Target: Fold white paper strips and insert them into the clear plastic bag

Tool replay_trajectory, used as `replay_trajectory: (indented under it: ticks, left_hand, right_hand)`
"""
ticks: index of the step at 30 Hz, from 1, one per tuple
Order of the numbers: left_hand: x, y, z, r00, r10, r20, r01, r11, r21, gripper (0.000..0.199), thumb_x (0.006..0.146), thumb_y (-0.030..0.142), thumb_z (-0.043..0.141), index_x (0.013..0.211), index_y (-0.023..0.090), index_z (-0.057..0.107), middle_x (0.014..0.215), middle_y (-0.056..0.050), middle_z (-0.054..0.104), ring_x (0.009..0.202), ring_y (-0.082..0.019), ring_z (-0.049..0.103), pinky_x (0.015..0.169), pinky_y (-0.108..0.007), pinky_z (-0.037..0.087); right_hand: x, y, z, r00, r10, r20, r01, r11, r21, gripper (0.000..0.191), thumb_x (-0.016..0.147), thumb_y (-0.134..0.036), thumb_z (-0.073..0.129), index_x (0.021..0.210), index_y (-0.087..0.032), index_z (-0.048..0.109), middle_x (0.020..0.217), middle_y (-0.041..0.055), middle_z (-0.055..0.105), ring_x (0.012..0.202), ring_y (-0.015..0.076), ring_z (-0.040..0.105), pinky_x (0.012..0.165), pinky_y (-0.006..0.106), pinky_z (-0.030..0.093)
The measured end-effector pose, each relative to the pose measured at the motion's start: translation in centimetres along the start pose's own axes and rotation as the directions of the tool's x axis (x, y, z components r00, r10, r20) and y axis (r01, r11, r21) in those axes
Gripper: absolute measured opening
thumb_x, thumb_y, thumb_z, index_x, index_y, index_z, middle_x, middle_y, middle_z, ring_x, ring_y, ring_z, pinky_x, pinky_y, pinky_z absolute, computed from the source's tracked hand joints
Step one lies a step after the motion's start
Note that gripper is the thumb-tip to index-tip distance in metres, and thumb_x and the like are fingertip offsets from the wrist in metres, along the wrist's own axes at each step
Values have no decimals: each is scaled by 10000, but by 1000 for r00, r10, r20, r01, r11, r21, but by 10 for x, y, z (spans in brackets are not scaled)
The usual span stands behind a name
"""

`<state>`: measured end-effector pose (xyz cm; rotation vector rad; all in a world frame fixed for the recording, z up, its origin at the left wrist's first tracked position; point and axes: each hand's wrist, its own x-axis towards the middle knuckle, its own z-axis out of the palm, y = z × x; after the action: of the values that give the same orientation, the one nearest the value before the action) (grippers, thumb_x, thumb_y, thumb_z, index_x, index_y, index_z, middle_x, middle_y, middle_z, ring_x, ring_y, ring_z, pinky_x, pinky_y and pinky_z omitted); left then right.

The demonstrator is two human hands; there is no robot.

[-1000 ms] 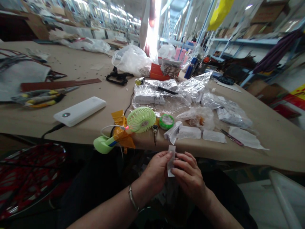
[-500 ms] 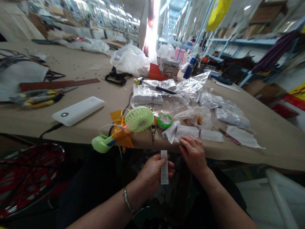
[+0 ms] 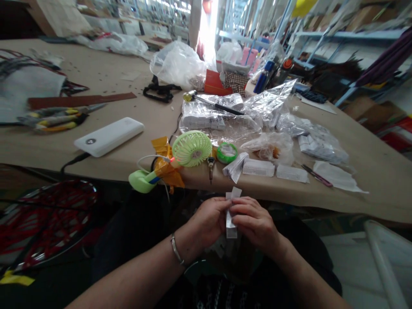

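My left hand (image 3: 210,221), with a metal bangle at its wrist, grips a narrow whitish strip (image 3: 231,231) in front of the table edge. Fingers of my right hand (image 3: 254,221) are closed on a small white paper slip (image 3: 236,192), which lies over the strip at a slight tilt. Both hands meet at the strip. On the table edge beyond them lie a fanned bunch of slips (image 3: 235,168), a printed stack (image 3: 258,167) and a further stack of labels (image 3: 292,173). A green round tin (image 3: 227,152) stands behind the bunch.
A green fan (image 3: 192,148) is taped at the table edge beside a pointed tool (image 3: 210,169). A white power bank (image 3: 109,136) lies left, near pliers (image 3: 61,119). Clear plastic bags, a hammer (image 3: 214,103) and a pinkish cutter (image 3: 317,176) lie farther right.
My right hand has come off the printed stack and down to the strip, now with a slip in its fingers. My left hand still holds the strip. The view has shifted slightly.
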<state>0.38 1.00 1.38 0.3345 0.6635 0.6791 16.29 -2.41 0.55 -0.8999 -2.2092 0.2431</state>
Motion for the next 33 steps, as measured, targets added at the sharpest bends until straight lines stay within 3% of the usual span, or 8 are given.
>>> replay_trajectory:
  ticks: [14,20,24,26,27,29,31,33]
  left_hand:
    - [-5,1,-1,996,-62,61,60,998,28,93,698,106,589,731,45,652,643,-84,647,516,-128,574,500,-229,415]
    - [-1,-5,-4,996,-87,-19,86,996,-7,71,691,85,569,684,55,633,628,-84,648,510,-124,576,482,-215,414]
    - [-3,-5,-1,985,-100,-143,102,995,11,67,732,93,552,711,76,614,599,-66,641,500,-132,589,486,-227,449]
    - [-3,-3,0,975,-135,-177,146,988,51,93,773,141,544,786,80,613,648,-85,663,558,-167,626,543,-283,498]
    - [-3,-3,0,971,-140,-194,157,985,75,102,784,156,542,801,80,608,664,-94,670,572,-175,634,560,-300,510]
    - [-2,-4,-1,968,-148,-202,173,978,113,115,795,176,542,824,80,599,693,-106,679,594,-183,644,590,-320,524]
    - [-1,-5,-1,969,-147,-198,175,976,133,115,794,180,548,833,82,592,696,-104,680,591,-179,644,594,-318,528]
    - [0,-8,-2,971,-146,-189,174,975,141,120,795,187,550,839,82,589,697,-104,679,588,-176,641,588,-314,529]
  right_hand:
    - [0,-11,-1,991,-63,118,69,996,-48,148,862,-110,488,820,-206,593,912,16,674,1043,160,559,987,367,378]
    - [-4,-13,4,985,-83,154,95,993,-72,138,846,-110,516,889,-210,601,893,5,686,1072,164,554,1002,363,361]
    - [-8,-9,-9,997,-37,73,44,995,-92,256,820,-230,591,1070,-191,555,998,55,664,1099,200,539,978,390,406]
    - [-13,5,-24,996,69,-50,-77,980,-183,325,827,-266,577,1140,-200,520,1068,80,629,1143,235,498,958,427,423]
    - [-16,15,-32,981,146,-129,-176,950,-258,342,841,-271,552,1173,-204,503,1100,93,608,1163,251,476,953,448,423]
    - [-25,37,-49,902,300,-311,-416,796,-440,383,867,-314,507,1226,-185,475,1170,132,556,1183,287,442,969,503,386]
    - [-34,58,-60,858,384,-343,-514,634,-577,545,838,-432,529,1270,-111,443,1229,192,506,1184,343,417,965,545,361]
    - [-43,71,-65,851,429,-303,-512,552,-658,572,838,-461,514,1279,-103,445,1276,194,477,1201,360,392,966,556,345]
